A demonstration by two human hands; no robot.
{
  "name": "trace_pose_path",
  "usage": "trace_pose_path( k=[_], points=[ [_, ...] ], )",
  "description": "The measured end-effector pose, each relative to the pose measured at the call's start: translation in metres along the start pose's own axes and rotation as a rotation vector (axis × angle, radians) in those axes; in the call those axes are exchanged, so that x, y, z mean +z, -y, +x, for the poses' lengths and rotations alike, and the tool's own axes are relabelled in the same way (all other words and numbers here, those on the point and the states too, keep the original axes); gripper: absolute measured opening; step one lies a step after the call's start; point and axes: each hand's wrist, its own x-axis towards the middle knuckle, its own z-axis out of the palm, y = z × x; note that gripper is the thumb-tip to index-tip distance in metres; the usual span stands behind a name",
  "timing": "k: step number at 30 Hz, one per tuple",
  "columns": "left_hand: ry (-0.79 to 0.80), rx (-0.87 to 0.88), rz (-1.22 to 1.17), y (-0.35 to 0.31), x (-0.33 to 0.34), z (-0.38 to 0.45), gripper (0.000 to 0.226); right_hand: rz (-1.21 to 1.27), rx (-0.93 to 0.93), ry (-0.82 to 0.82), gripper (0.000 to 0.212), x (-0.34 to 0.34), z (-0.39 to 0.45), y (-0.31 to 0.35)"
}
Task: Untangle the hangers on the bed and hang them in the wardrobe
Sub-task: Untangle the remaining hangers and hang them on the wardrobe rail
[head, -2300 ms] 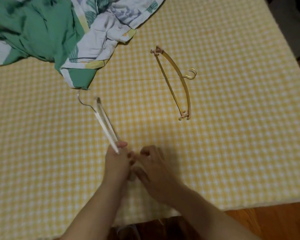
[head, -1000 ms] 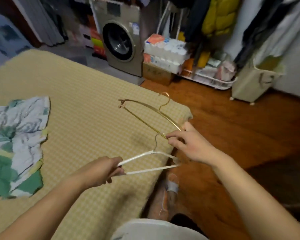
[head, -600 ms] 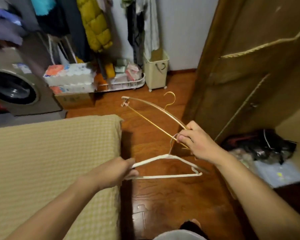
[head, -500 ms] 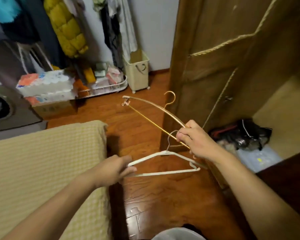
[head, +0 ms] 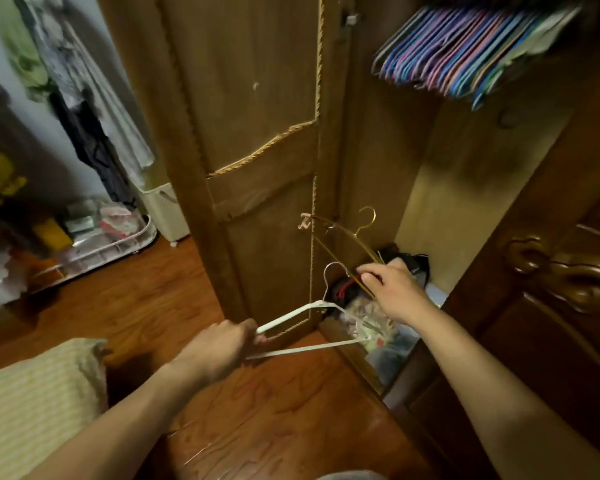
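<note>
Hangers carried from bed to open wardrobe (head: pixel 465 174).
Left hand (head: pixel 219 344) still grips white hanger (head: pixel 312 346); right hand (head: pixel 395 292) pinches gold hanger (head: pixel 340 233).

The person turns away from the bed (head: pixel 32 393) to face the open wardrobe (head: pixel 465 202), whose row of coloured hangers (head: pixel 465 53) comes into view. The gold hanger (head: pixel 343 244), lifted off the bed, now sits in the right hand (head: pixel 392 292); the left hand (head: pixel 219 348) carries the white hanger (head: pixel 309 327) along
</note>
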Motion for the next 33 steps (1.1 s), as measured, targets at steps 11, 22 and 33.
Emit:
trace_pose_path(
  k=[11,22,33],
  points=[
    [0.031,0.228,-0.039,-0.093,-0.093,0.159,0.013,0.078,0.440,-0.316,0.064,-0.097,-0.005,-0.017],
    [-0.238,0.698,0.045,-0.166,-0.230,0.237,0.012,0.129,0.603,-0.739,0.055,-0.162,0.035,0.056],
    [-0.070,0.782,-0.368,-0.247,-0.313,0.274,0.028,0.018,0.676,-0.989,0.048,-0.234,0.053,0.102]
  ],
)
